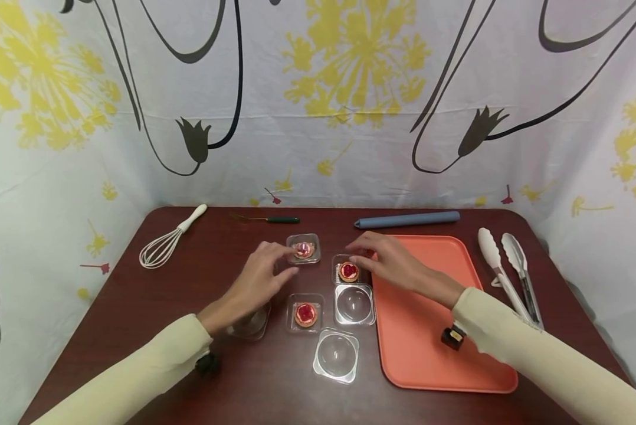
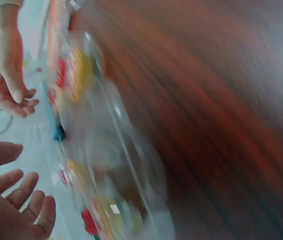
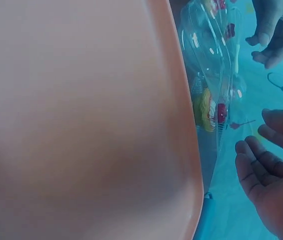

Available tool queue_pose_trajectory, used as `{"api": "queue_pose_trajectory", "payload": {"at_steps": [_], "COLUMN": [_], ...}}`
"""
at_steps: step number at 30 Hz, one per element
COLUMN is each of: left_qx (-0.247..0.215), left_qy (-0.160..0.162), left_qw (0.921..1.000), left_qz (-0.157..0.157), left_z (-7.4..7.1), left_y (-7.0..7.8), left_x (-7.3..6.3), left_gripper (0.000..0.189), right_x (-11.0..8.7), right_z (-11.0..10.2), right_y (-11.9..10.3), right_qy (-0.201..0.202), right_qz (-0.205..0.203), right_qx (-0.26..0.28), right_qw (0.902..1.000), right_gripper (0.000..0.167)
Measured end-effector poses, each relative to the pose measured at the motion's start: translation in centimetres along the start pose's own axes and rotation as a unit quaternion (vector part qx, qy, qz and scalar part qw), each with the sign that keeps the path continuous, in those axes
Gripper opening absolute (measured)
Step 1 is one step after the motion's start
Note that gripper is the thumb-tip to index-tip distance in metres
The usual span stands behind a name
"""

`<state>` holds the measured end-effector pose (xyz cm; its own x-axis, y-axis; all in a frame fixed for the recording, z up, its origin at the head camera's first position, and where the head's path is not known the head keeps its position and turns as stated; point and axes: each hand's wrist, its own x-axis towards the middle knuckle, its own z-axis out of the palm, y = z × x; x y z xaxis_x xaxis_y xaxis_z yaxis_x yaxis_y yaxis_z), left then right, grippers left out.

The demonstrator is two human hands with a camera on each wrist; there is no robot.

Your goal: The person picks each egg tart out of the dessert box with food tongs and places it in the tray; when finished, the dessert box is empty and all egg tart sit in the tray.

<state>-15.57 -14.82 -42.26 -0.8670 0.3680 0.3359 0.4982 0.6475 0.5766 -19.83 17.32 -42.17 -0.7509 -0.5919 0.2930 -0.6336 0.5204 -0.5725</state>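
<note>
We see the left grip (image 1: 262,273) and right grip (image 1: 391,260), both loosely spread, near clear boxes (image 1: 290,316). Inside, three round tarts (image 1: 305,315) show glossy red tops.

One high view, two low sideways ones

On my remote feed, the head camera looks forward and down, far enough back to show me the tabletop (image 1: 164,295) and the patterned cloth (image 1: 297,147) behind it. My left wrist camera sits low and close, tipped sideways, the wood at right and the left hand (image 2: 16,200) at lower left. My right wrist camera, also tipped, looks very closely across the orange tray (image 3: 81,120), the right hand (image 3: 276,175) at lower right. Both wrist views share the two hands and some clear containers (image 3: 196,42).
</note>
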Motion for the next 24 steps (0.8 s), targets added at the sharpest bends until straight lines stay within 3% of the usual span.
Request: {"api": "queue_pose_trajectory", "payload": {"at_steps": [9,15,24], "left_qx": [-0.001,0.014,0.028], "left_qy": [0.005,-0.001,-0.052], "left_qw": [1.0000,0.9999,0.9974], "left_qz": [-0.007,0.000,-0.041], "left_z": [-0.4,-0.1,0.0], "left_y": [-2.8,-4.4,-5.3], "left_x": [0.9,1.4,1.8], "left_gripper": [0.044,0.055,0.078], "right_x": [2.5,4.1,5.5], "right_z": [1.1,2.1,3.8], "right_y": [0.7,0.9,1.3], "right_qy": [-0.024,-0.045,-0.061], "right_qz": [-0.032,-0.031,-0.047], "right_qx": [0.006,0.007,-0.015], "right_qw": [0.9992,0.9985,0.9969], "right_gripper": [0.030,0.035,0.045]}}
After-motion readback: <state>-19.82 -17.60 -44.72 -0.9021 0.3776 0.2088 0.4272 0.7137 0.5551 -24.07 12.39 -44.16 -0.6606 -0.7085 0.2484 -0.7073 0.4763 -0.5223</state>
